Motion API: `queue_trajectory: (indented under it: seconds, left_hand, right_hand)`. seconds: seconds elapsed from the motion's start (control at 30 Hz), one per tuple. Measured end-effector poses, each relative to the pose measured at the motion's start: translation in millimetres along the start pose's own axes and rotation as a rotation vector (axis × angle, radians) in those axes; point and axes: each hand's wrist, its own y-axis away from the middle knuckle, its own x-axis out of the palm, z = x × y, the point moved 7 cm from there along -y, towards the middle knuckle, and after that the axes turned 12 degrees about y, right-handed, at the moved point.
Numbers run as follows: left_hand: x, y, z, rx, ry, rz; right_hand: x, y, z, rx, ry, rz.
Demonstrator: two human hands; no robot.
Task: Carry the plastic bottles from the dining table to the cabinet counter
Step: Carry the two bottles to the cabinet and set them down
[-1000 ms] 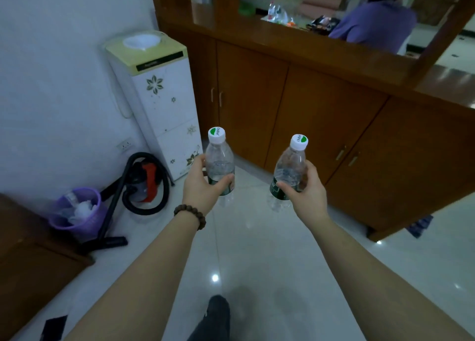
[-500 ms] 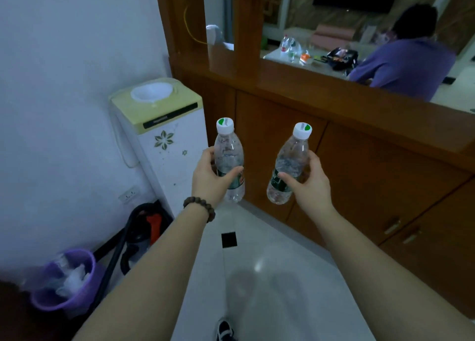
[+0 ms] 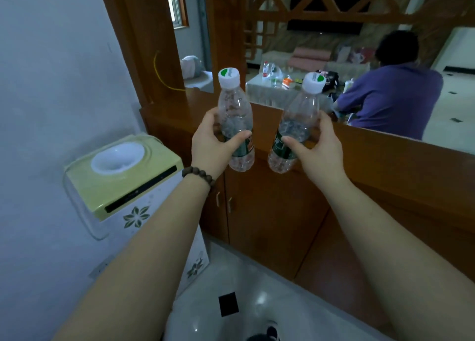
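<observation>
Clear plastic bottles, two: left bottle [image 3: 235, 114], right bottle [image 3: 295, 125], two hands.

Water dispenser [image 3: 120, 184], yellow-green top, at 9 o'clock against white wall [image 3: 51, 83]; seated person in purple shirt [image 3: 390, 104] at 2 o'clock.

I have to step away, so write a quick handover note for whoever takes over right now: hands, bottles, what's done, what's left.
Left hand: gripping the left bottle, upright, cap on.
Right hand: gripping the right bottle, tilted, cap on.
Both bottles are in the air in front of the cabinet counter, not yet set down.
Done: bottles brought up to the cabinet.
Left: stand both on the counter and let go.
</observation>
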Motion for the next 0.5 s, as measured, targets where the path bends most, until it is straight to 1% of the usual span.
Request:
queue_trajectory:
  seconds: [0.2,0.3,0.5]
  left_hand:
    - [35.9,-94.6,29.8,0.057,-0.039,-0.010]
    - [52.7,-142.9,48.9,0.047,-0.042,-0.017]
    - [81.2,-218.2,85.5,0.020,-0.065,-0.030]
  right_hand:
    - [24.1,-98.3,-16.0,-0.062,-0.008,-0.031]
    - [37.3,-146.6,-27.2,-0.055,-0.031,-0.020]
    - [74.6,-229.1,-42.5,-0.081,0.034,0.028]
